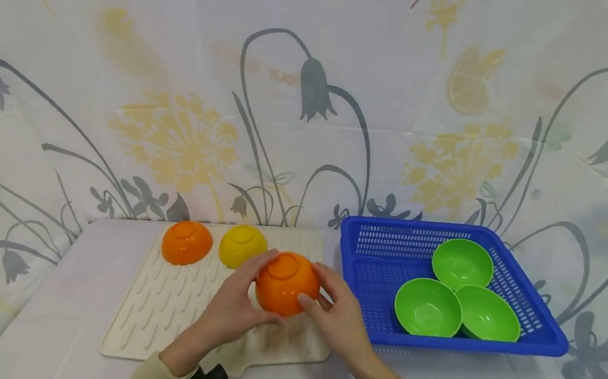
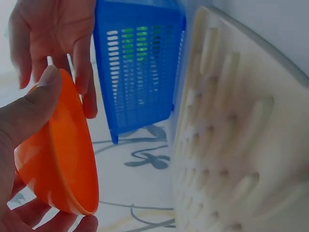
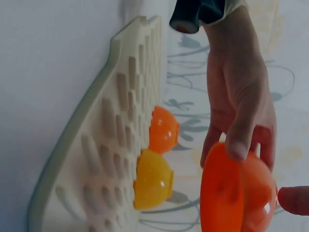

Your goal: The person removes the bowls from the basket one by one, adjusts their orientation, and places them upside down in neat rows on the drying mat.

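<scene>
Above the cream ribbed drying mat (image 1: 154,316), an orange bowl (image 1: 284,287) is held with its base turned up in the head view. My left hand (image 1: 234,306) grips it, the thumb (image 2: 41,99) at the rim and fingers around the outer side. On the bowl's right side is my right hand (image 1: 342,319), its fingers loosely extended past the rim in the left wrist view. The right thumb (image 3: 294,199) is right at the bowl's outer wall. Behind them, a second orange bowl (image 1: 187,242) and a yellow bowl (image 1: 242,246) rest upside down on the mat.
A blue perforated basket (image 1: 379,223) stands to the right of the mat. Inside its right half are green bowls (image 1: 428,307), three of them, with their openings up. A white flowered cloth (image 1: 341,156) hangs behind the white table (image 1: 67,287).
</scene>
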The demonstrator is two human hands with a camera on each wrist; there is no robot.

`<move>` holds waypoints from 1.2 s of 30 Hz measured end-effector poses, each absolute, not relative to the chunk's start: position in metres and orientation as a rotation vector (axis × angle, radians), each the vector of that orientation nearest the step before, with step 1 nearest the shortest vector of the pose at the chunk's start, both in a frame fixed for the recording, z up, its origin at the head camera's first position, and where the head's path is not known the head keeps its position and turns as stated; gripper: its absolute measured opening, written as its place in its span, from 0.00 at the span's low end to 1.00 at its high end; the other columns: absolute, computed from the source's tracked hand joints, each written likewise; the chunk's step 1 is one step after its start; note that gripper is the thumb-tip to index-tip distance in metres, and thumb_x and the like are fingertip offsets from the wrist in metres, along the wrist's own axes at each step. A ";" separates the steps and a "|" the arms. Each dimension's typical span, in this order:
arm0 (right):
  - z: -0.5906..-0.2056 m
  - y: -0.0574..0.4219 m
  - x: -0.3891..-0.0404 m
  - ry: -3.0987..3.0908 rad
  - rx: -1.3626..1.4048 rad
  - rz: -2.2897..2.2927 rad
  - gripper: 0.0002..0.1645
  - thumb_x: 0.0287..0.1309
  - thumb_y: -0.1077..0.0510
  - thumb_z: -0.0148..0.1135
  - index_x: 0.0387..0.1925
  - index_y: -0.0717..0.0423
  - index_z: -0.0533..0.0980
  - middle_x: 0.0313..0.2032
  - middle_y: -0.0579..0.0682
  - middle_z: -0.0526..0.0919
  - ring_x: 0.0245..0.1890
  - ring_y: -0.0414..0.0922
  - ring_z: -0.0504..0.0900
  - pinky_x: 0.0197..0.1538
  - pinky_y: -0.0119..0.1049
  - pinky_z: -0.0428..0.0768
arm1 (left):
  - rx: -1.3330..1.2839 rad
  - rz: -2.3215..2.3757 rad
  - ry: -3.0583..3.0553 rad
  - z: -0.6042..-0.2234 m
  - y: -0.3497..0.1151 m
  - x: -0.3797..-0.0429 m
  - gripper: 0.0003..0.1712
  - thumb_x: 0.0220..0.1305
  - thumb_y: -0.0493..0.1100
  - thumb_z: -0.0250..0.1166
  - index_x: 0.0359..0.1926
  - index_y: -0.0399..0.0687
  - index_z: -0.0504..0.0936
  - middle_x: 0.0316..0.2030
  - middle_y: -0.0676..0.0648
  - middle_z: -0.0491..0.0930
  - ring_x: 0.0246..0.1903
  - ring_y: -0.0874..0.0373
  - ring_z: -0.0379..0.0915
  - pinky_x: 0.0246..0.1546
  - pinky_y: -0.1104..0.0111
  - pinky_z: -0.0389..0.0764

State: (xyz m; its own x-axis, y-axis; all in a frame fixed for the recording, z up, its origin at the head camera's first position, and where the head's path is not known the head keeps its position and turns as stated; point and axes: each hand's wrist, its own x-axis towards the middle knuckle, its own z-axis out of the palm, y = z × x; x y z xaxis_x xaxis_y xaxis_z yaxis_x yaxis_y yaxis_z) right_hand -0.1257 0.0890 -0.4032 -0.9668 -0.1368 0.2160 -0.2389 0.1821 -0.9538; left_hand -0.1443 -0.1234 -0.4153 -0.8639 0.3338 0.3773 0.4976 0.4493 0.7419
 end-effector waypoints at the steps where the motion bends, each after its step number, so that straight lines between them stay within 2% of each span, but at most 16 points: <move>1: -0.405 0.085 -0.127 -2.348 0.349 1.925 0.34 0.61 0.63 0.68 0.67 0.64 0.69 0.68 0.62 0.66 0.67 0.62 0.67 0.60 0.49 0.72 | -0.728 -1.359 -2.526 -0.417 -0.123 -0.146 0.58 0.39 0.44 0.85 0.72 0.57 0.65 0.70 0.50 0.66 0.66 0.52 0.64 0.61 0.53 0.73; 6: -0.412 0.069 -0.135 -2.286 0.243 1.998 0.34 0.61 0.69 0.65 0.68 0.69 0.66 0.72 0.62 0.57 0.69 0.63 0.63 0.62 0.50 0.70 | -0.719 -1.330 -2.551 -0.424 -0.125 -0.156 0.58 0.41 0.44 0.84 0.73 0.53 0.64 0.70 0.47 0.65 0.66 0.50 0.65 0.61 0.54 0.74; 9: -0.417 0.060 -0.139 -2.274 0.184 2.016 0.34 0.62 0.71 0.62 0.68 0.71 0.64 0.72 0.63 0.56 0.70 0.63 0.62 0.64 0.52 0.68 | -0.699 -1.341 -2.566 -0.429 -0.126 -0.162 0.57 0.42 0.42 0.84 0.73 0.51 0.64 0.71 0.47 0.65 0.66 0.49 0.64 0.61 0.53 0.73; 15: -0.430 0.044 -0.155 -2.318 0.051 1.894 0.34 0.62 0.73 0.59 0.69 0.70 0.63 0.70 0.65 0.60 0.69 0.63 0.63 0.66 0.54 0.66 | -0.647 -1.242 -2.599 -0.442 -0.123 -0.178 0.54 0.46 0.36 0.82 0.73 0.47 0.63 0.71 0.43 0.64 0.69 0.45 0.61 0.66 0.49 0.66; 19: -0.440 0.039 -0.167 -2.293 -0.048 1.865 0.32 0.62 0.73 0.59 0.68 0.69 0.66 0.68 0.65 0.63 0.68 0.62 0.64 0.67 0.54 0.65 | -0.618 -1.191 -2.617 -0.447 -0.119 -0.191 0.54 0.45 0.35 0.81 0.73 0.44 0.63 0.70 0.40 0.65 0.68 0.43 0.61 0.67 0.48 0.64; 29: -0.451 0.032 -0.200 -2.131 -0.296 2.034 0.30 0.63 0.72 0.57 0.67 0.65 0.69 0.68 0.61 0.66 0.70 0.58 0.62 0.71 0.52 0.60 | -0.563 -1.267 -2.661 -0.457 -0.115 -0.221 0.50 0.51 0.38 0.79 0.72 0.43 0.63 0.70 0.40 0.65 0.67 0.44 0.62 0.68 0.50 0.63; 36: -0.457 0.027 -0.217 -2.143 -0.324 1.960 0.28 0.64 0.73 0.56 0.65 0.68 0.70 0.66 0.64 0.68 0.69 0.59 0.63 0.72 0.52 0.60 | -0.492 -1.278 -2.697 -0.463 -0.109 -0.236 0.48 0.54 0.37 0.77 0.72 0.41 0.62 0.70 0.38 0.64 0.68 0.42 0.61 0.69 0.50 0.61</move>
State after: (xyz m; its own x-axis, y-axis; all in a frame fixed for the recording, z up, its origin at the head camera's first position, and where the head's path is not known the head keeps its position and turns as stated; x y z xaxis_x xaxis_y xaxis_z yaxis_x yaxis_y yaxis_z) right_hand -0.2171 0.0272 -0.4570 -0.9518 0.3066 0.0123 0.0151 0.0869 -0.9961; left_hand -0.2360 -0.1091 -0.4629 -0.9404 0.2402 0.2407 0.3384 0.5916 0.7318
